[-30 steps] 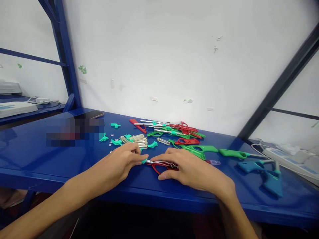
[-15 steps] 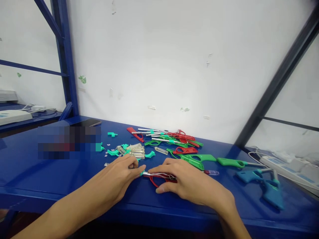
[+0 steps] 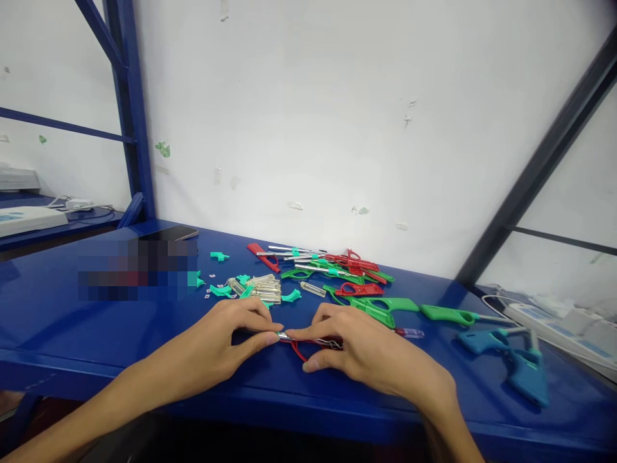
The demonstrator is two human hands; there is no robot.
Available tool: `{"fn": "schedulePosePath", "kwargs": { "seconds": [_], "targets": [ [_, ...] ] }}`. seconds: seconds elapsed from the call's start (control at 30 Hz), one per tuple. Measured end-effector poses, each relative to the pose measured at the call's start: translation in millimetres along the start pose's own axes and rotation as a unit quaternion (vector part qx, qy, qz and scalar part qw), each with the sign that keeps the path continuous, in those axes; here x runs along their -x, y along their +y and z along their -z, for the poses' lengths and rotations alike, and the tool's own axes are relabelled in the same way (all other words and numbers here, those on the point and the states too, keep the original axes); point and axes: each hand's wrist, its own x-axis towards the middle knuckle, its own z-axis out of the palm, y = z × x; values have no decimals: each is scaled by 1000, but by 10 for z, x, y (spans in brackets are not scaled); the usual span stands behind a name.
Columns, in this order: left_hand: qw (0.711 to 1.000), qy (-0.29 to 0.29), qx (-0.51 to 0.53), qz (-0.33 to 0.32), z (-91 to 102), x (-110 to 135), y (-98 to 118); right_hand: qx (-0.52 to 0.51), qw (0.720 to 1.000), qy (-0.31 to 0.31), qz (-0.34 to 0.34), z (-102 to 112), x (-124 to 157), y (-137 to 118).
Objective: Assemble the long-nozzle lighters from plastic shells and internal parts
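My right hand (image 3: 357, 337) is closed around a red stick lighter handle (image 3: 299, 350), whose looped trigger guard shows below the fingers. Wires run along the handle under that hand. With thumb and index finger, my left hand (image 3: 236, 334) pinches the lighter's metal tube (image 3: 283, 335), close to my right fingertip. Most of the tube is hidden by my left fingers. Just beyond my hands lie clear fuel tanks (image 3: 267, 289) in a pile, with teal triggers (image 3: 220, 291) around them. One loose clear tank (image 3: 312, 289) sits apart to the right.
Red and green lighter shells and metal tubes (image 3: 313, 269) are heaped at the back. To the right are a screwdriver (image 3: 409, 333), a green lighter (image 3: 446, 314) and blue lighters (image 3: 527, 376). A phone (image 3: 173, 233) lies at the left on the blue table (image 3: 270, 392).
My left thumb and fingers have shifted onto the metal tube, covering the teal piece seen at its end before. My right hand stays almost in place on the red handle.
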Motion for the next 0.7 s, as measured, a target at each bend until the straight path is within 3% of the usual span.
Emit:
{"fn": "schedulePosePath", "kwargs": {
  "seconds": [0.27, 0.4, 0.7],
  "targets": [
    [998, 17, 47, 48, -15, -66, 41, 1, 1000, -6, -6, -8, 5, -12],
    [994, 52, 67, 67, -38, -80, 20, 5, 1000, -9, -6, -9, 5, -28],
    [998, 41, 7, 52, -38, 7, 0, 24, 1000, -3, -4, -22, 3, -65]
  ]
}}
